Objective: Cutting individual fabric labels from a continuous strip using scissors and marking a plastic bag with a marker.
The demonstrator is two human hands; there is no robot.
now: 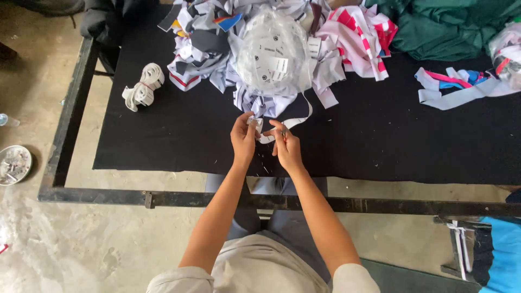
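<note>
Your left hand (243,140) and your right hand (286,147) meet just below the clear plastic bag (274,51), over the black cloth (380,135) that covers the table; the left fingers are pressed together in a pinch on the end of a white fabric strip (296,121); the right thumb and forefinger pinch the same strip a little lower, and something small and dark shows between them, too small to tell what; the strip's long axis runs from your fingers up and to the right, curving back toward the bag's lower edge, its held end pointing left toward your left thumb.

The bag is rounded and see-through, with small white rectangular labels inside, marked in dark print; it sits on a heap of grey and white fabric scraps (201,49); right of the bag lies a pink and white striped pile (363,38), and farther right dark green cloth (450,27) and loose grey, pink and blue strips (456,87); left of the bag, well apart, lies a bundle of white elastic (142,87) tied at its middle.

The cloth rests on a dark metal frame (70,119); beyond it, far left of the bag, a round dish (13,164) sits on the bare concrete floor (81,244).
</note>
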